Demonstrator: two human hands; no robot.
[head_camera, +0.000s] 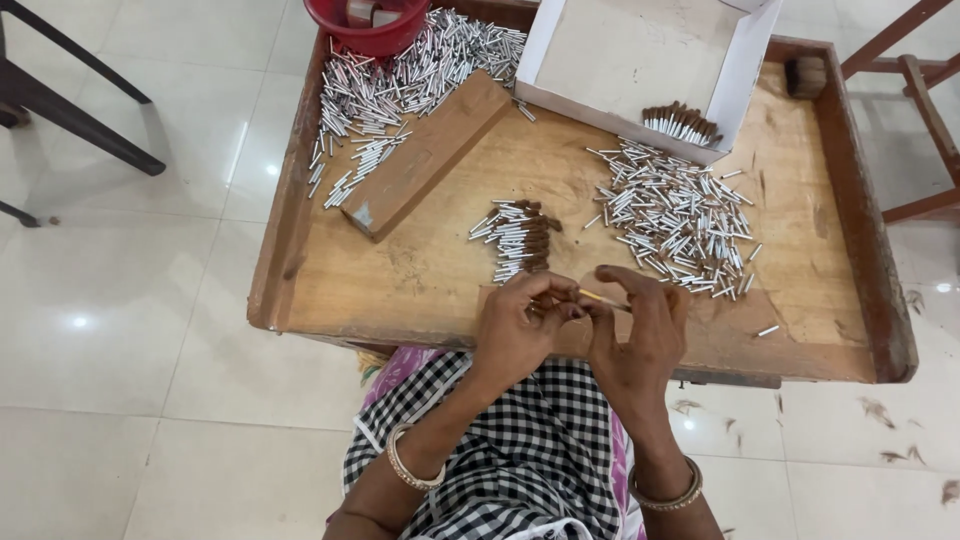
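Note:
My left hand (522, 325) and my right hand (640, 325) meet over the near edge of the wooden tray table (420, 270). Both pinch a thin yellowish stick (603, 297) between their fingertips. Just beyond them lies a small stack of silver tubes with brown tips (518, 238). A larger loose heap of silver tubes (680, 215) spreads to the right of it.
A wooden block (430, 150) lies slanted at the left, with another heap of silver tubes (400, 90) behind it. A red bowl (368, 22) stands at the far edge. A white cardboard box (640, 60) holds brown-tipped pieces (680, 122). Chair legs stand on the tiled floor on both sides.

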